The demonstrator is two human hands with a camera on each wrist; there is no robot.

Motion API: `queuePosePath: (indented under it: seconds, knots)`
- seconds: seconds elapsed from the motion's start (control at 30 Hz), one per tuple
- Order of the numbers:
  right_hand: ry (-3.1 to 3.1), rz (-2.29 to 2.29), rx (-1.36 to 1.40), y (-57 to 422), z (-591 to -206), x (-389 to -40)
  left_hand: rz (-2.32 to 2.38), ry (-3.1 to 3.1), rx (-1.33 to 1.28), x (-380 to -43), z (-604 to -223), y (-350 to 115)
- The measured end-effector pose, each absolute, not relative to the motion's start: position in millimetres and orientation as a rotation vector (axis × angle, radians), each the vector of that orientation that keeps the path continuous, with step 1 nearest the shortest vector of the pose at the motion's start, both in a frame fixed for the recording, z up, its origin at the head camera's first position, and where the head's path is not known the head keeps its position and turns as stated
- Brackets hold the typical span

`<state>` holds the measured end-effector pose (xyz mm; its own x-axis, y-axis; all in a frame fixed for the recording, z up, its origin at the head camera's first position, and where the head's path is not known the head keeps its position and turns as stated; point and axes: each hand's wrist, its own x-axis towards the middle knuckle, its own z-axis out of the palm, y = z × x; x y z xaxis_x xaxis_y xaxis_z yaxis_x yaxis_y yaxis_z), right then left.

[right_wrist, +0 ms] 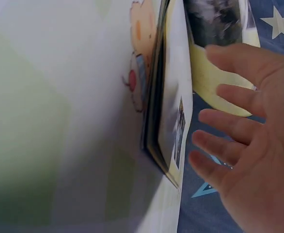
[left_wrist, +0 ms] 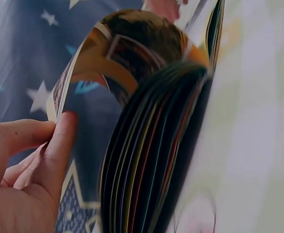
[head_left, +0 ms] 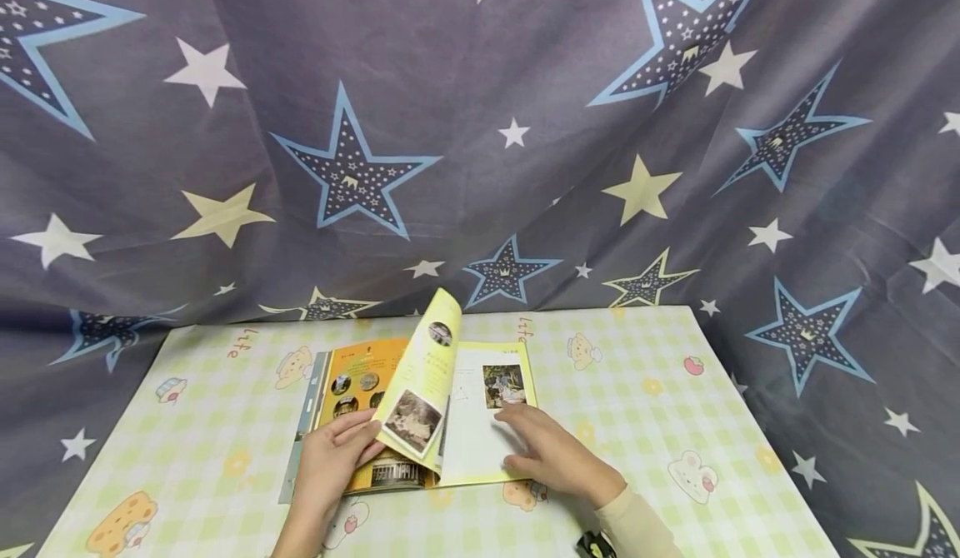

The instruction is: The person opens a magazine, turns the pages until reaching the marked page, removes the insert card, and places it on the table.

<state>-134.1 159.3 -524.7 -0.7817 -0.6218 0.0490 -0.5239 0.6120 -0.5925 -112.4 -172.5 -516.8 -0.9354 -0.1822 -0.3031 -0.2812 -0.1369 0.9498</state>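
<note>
An open picture book lies on the table, its left side orange with round photos and its right side white with a yellow border. My left hand pinches the edge of a yellow page that stands lifted and curved over the left side. In the left wrist view, thumb and fingers hold that page, with the thick stack of pages beside it. Over the right page my right hand is spread, fingers extended near a small photo. In the right wrist view its fingers are apart and hold nothing.
The table carries a green-and-white checked cloth printed with cartoon animals. A dark curtain with stars hangs behind the table and along its sides. A black band shows at the right wrist, below a beige sleeve.
</note>
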Motion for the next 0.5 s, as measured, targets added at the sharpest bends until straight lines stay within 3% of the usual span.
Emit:
queuePosePath:
  seconds: [0.5]
  knots:
    - [2.650, -0.713, -0.981, 165.6, -532.0, -130.1, 2.194, 2.085, -0.809, -83.5, -527.0, -233.2]
